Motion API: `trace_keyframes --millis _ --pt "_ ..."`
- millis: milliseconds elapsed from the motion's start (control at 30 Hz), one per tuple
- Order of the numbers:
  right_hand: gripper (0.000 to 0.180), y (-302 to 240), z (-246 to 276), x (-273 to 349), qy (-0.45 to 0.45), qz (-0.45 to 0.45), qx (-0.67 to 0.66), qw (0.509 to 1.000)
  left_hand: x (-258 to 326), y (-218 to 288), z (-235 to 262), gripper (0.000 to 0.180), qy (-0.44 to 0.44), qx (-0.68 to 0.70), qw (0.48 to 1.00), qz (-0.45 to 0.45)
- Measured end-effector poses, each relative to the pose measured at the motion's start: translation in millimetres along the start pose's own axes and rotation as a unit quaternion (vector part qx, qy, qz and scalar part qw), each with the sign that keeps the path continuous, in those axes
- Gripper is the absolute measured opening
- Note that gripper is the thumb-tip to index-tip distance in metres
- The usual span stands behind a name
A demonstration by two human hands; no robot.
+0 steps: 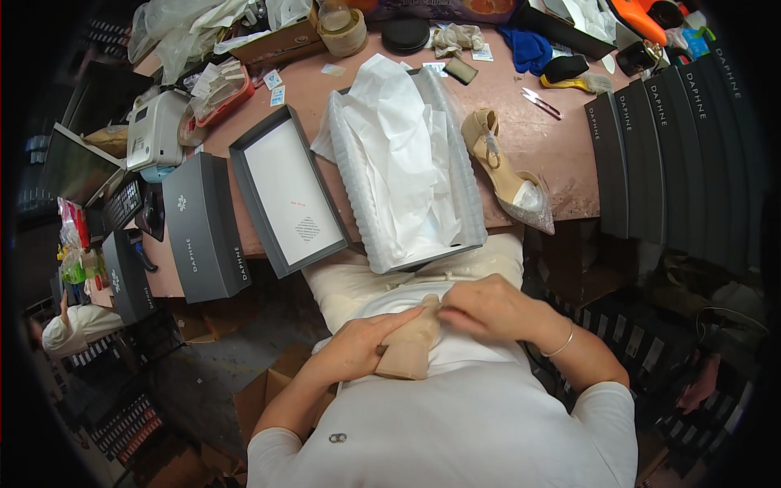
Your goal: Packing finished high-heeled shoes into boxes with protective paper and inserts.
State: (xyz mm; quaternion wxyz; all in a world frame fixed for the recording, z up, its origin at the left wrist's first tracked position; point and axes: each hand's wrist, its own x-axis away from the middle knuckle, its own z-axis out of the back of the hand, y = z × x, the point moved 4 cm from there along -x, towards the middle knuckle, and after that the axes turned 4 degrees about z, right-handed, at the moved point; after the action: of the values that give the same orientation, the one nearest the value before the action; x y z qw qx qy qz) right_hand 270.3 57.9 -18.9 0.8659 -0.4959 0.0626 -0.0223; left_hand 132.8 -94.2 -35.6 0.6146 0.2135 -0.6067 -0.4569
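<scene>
My left hand [362, 346] is wrapped around a beige shoe [411, 346], clamped on its side, holding it against my lap with the block heel towards me. My right hand [492, 307] is at the shoe's upper end; its fingers are bent but blurred, so I cannot tell whether they pinch anything.

Just beyond my grip stands an open box [431, 259], with white tissue paper [399, 122] loose and spread inside. Left of that, a grey lid [285, 183] lies with its white inside up. Ahead and to the right, the second shoe [498, 172] rests on the table [573, 183], something pale tucked in its toe.

I judge the work to be partway: the box is open and both shoes are out, but the one I hold seems unfinished. Neither appears boxed yet. Farther right, closed grey boxes [651, 154] stand in a row.
</scene>
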Motion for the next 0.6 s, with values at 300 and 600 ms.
trace_keyframes --millis 300,600 --pt "0.015 -1 -11 2 0.018 -0.036 -0.063 0.997 2 -1 1 0.078 0.026 0.015 0.999 -0.017" --pt "0.016 29 6 2 0.050 -0.092 0.036 0.994 16 6 13 0.077 0.137 0.000 0.990 -0.041"
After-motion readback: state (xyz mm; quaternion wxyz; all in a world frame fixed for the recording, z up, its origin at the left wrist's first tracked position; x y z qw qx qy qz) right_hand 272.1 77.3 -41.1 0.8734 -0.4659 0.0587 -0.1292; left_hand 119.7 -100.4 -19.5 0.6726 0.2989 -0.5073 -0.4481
